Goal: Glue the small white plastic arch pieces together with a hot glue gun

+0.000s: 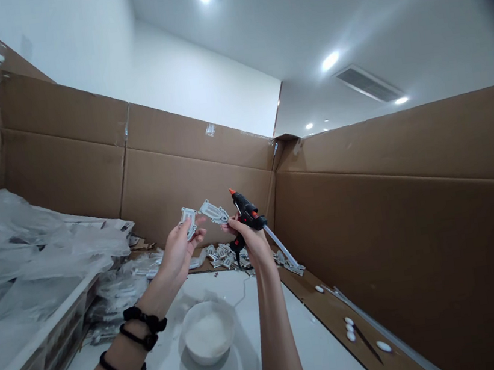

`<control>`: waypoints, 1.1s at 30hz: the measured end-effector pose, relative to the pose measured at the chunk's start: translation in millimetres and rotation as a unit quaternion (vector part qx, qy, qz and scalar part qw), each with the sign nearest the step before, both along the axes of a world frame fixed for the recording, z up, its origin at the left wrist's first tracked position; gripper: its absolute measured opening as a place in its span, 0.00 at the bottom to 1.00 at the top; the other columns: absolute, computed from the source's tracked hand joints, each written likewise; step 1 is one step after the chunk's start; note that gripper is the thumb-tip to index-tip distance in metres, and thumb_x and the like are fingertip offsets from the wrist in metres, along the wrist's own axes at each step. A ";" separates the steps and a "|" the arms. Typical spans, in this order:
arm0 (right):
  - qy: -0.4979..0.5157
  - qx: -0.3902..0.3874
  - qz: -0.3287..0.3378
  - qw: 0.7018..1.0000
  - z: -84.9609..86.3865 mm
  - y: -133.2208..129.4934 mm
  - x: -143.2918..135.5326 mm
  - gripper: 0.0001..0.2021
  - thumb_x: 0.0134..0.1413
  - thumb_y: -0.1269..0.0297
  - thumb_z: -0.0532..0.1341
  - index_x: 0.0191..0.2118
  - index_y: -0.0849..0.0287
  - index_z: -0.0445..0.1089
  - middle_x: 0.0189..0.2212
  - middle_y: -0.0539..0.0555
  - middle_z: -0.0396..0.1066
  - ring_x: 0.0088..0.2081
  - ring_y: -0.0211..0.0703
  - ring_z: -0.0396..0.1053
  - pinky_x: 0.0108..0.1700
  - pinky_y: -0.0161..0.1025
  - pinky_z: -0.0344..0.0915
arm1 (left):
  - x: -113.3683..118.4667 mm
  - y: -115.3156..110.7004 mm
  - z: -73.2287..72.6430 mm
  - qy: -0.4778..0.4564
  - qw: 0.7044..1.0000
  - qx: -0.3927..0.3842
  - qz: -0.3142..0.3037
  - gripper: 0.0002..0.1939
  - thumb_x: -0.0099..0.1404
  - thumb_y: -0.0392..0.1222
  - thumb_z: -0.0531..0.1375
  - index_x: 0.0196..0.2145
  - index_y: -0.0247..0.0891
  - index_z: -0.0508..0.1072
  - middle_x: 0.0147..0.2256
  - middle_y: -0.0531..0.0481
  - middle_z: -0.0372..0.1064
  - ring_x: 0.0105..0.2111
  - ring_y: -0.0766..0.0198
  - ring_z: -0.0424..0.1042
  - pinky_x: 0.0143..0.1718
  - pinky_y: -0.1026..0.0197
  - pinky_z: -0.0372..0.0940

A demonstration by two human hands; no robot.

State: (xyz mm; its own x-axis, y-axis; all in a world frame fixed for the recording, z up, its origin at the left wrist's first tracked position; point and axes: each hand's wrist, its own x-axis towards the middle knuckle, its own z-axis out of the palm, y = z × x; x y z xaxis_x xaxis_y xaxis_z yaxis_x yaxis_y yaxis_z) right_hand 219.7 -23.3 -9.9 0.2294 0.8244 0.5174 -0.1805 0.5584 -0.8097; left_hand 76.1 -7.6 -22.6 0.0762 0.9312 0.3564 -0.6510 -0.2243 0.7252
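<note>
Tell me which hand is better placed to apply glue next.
Right, most likely: the right hand has the glue gun, plus a gray piece. The left hand holds only another piece.

Bright, cool white light falls from round lamps in the ceiling (244,27), the nearest flaring with soft glare; a hazy streak spreads beside another. Soft shadows lie around the bowl (208,333) on the white surface (220,294); the right cardboard wall (408,236) is dimmer. Wide-angle distortion stretches the edges; the right corners go dark and blurred; fine detail in the hands seems slightly soft, perhaps from motion.
</note>
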 end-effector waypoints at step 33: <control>-0.159 -0.001 -0.156 0.975 -1.3 -12.2 -6.3 0.25 0.43 0.40 0.58 0.24 0.62 0.68 0.19 0.54 0.69 0.24 0.41 0.67 0.29 0.36 0.63 | -13.8 11.3 3.1 0.141 0.969 0.058 0.193 0.16 0.49 0.48 0.63 0.33 0.35 0.71 0.28 0.53 0.69 0.27 0.66 0.65 0.31 0.66 0.58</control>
State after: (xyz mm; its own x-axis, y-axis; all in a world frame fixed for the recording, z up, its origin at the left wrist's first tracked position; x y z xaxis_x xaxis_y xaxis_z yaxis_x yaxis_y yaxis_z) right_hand 213.4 -35.5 -11.3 0.2982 0.7411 0.6016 0.2576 0.5444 -0.7983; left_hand 62.3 3.6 -19.4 -0.1606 0.8643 0.4766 -0.2810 -0.5029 0.8174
